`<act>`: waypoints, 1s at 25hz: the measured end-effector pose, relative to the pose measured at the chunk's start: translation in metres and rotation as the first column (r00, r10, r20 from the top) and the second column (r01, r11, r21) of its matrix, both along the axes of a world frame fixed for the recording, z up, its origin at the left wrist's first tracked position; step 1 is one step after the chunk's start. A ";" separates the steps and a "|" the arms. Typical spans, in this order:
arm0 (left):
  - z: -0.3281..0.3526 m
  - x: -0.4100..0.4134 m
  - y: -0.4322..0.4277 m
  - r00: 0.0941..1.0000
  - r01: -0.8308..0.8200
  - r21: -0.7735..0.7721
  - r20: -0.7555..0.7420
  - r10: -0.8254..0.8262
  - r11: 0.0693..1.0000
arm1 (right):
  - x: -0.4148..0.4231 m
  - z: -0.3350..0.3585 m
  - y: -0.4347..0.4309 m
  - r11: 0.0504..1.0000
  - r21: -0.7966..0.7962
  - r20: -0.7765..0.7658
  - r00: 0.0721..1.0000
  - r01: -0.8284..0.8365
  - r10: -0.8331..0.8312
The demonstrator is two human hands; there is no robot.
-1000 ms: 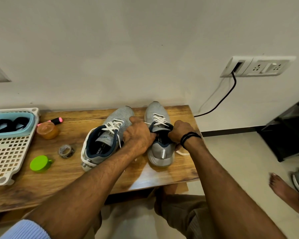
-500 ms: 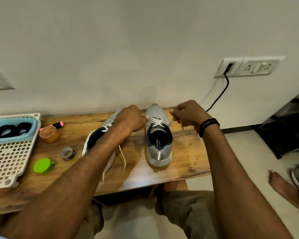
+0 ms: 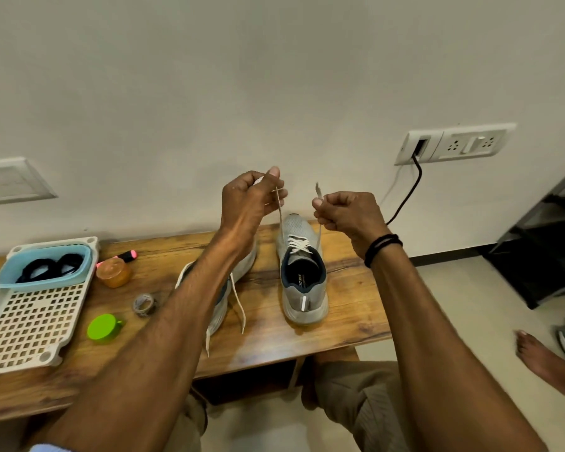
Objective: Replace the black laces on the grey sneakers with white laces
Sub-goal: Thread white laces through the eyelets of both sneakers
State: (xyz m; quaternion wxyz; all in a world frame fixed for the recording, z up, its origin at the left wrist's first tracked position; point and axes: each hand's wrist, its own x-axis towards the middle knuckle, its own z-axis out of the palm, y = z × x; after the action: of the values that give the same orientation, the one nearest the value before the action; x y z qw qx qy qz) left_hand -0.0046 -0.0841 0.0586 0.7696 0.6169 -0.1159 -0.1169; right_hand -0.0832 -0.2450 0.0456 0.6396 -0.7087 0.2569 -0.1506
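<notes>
The left grip (image 3: pixel 252 200) and right grip (image 3: pixel 346 213) are raised above the wooden worktop (image 3: pixel 349 308). Each pinches one end of the white lace (image 3: pixel 279 210), which runs straight down to the top eyelets of the right grey sneaker (image 3: pixel 302 288), upright with its heel toward the near edge. The left sneaker (image 3: pixel 217 318) is mostly hidden under the left forearm, its loose lace ends (image 3: pixel 237 301) trailing nearer. Farther left are a tape roll (image 3: pixel 144 304), a green lid (image 3: pixel 102 327), an orange jar (image 3: pixel 113 272), a pink-tipped marker (image 3: pixel 128 256) and a perforated tray (image 3: pixel 30 321) carrying a blue tub (image 3: pixel 79 275) with black laces (image 3: pixel 49 267) inside.
</notes>
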 end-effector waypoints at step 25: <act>-0.018 -0.002 -0.055 0.995 0.071 0.005 -0.075 -0.071 0.997 | 0.012 0.001 0.008 0.990 -0.102 0.251 0.965 0.098 -0.070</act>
State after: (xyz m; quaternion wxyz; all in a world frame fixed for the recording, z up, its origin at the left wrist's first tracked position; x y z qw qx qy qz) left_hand -0.0062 -0.1394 0.0408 0.7664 0.6105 -0.1086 -0.1674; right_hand -0.0708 -0.2367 0.0462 0.6185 -0.7080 0.1961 -0.2787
